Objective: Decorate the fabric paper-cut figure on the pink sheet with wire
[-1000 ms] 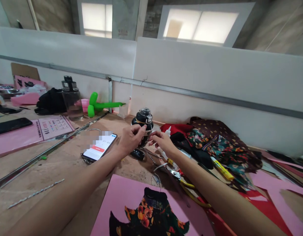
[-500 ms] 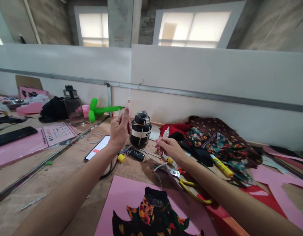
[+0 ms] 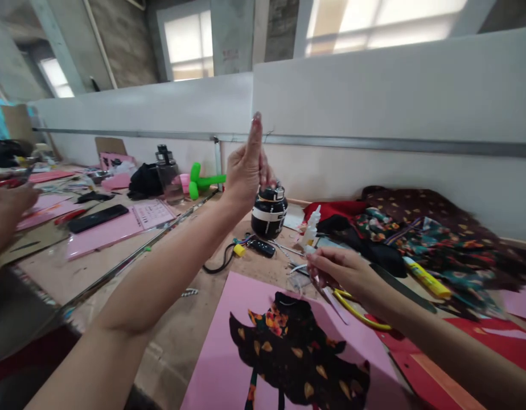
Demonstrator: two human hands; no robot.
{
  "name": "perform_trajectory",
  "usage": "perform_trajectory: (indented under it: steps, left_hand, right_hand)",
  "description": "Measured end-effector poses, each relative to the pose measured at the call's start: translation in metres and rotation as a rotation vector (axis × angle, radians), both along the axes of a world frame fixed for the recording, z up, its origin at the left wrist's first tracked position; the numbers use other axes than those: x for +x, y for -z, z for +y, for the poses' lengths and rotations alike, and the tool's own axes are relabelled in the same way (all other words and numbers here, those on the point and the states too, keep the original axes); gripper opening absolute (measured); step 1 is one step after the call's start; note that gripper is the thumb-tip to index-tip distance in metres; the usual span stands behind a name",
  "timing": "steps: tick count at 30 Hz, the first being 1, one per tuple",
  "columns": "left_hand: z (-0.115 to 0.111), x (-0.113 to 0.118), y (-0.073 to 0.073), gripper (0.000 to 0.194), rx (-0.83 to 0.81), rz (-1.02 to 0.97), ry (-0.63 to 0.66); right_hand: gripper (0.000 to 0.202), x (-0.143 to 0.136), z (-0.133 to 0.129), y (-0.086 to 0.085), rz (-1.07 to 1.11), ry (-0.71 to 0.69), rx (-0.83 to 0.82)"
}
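I have the left hand (image 3: 246,165) raised thumb-up and the right hand (image 3: 340,269) near the upright nozzle bottle (image 3: 313,226), can't tell whether either's fingers pinch anything, and see the fabric cutout (image 3: 295,350) flat on the pink sheet (image 3: 216,330), presumably for reach.

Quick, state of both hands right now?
Left hand: raised, one digit pointing up, others bent; can't tell whether it holds anything.
Right hand: fingers bent, near the small translucent bottle; can't tell whether anything is gripped.
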State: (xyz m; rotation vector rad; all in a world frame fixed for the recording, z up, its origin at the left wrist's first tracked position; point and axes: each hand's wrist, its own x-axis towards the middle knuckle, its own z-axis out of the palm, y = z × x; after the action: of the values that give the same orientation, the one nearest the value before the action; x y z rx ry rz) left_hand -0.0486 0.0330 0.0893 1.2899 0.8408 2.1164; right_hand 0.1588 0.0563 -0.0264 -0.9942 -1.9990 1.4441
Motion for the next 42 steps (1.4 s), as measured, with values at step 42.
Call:
perform_trajectory:
  steps: [42]
  left_hand:
    - [-0.158,-0.078,0.109,0.017,-0.733,0.725,0.248]
  right_hand:
    - [0.038,0.030,-0.090,0.014,-0.167,-0.263,-0.173]
